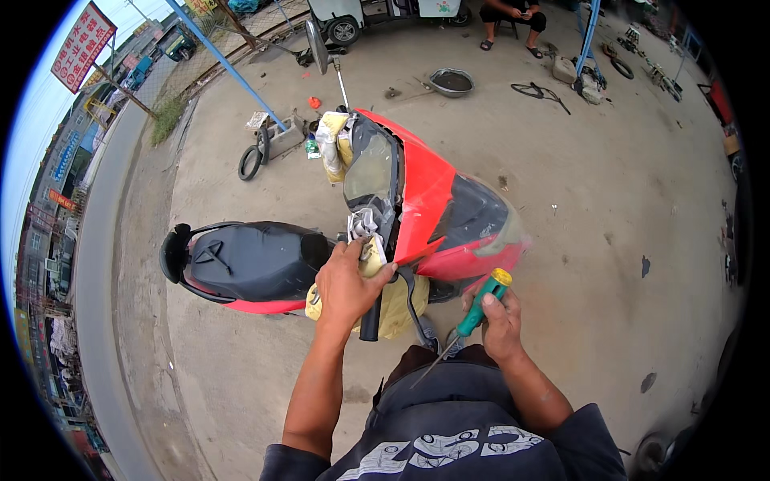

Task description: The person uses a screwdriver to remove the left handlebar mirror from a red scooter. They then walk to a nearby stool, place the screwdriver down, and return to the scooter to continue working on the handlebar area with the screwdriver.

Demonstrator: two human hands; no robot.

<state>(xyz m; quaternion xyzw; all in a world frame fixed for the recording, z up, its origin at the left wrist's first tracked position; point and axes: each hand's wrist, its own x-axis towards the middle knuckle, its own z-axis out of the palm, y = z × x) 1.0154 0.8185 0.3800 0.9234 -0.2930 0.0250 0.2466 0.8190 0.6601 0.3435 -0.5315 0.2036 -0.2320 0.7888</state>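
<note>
A red and black motor scooter (429, 200) stands crosswise before me, its front toward the right. My left hand (350, 282) holds a yellow and white cloth cover (371, 258) by the handlebar, its thumb close to the edge of the red front panel (421, 212). Some fingertips are hidden behind the cloth. In my right hand (499, 322) is a screwdriver (473, 315) with a green handle and yellow cap, the shaft slanting down toward my body. The black handlebar grip (370, 322) and brake lever (415, 305) stick out toward me.
The black seat (253, 256) extends left. A mirror (317, 48) rises on the scooter's far side. Beyond lie a metal basin (452, 82), loose tyres (251, 162) and a blue post (228, 68) in a concrete block. A seated person (513, 18) is at the back.
</note>
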